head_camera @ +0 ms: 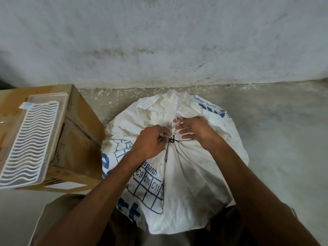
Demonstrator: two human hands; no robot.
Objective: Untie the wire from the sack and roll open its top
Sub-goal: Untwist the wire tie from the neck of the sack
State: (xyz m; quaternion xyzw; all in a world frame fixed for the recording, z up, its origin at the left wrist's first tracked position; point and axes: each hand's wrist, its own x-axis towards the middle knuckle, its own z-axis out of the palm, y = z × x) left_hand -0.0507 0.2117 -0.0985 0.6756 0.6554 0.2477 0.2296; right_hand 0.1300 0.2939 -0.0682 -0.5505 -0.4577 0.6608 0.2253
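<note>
A full white woven sack (191,174) with blue print stands on the floor in front of me. Its top is gathered into a neck, and a thin black wire (171,140) is tied round that neck. My left hand (150,141) sits just left of the knot, fingers curled and pinching the wire end. My right hand (195,129) lies on the bunched fabric just right of the knot, its fingers spread and fairly straight, touching the gathered cloth. The loose top of the sack (165,107) flops away from me beyond the knot.
A brown cardboard box (78,132) stands at the left, close to the sack, with a white plastic tray and wavy rack (33,135) on top. A stained white wall (159,41) rises behind. Bare concrete floor (284,130) lies to the right.
</note>
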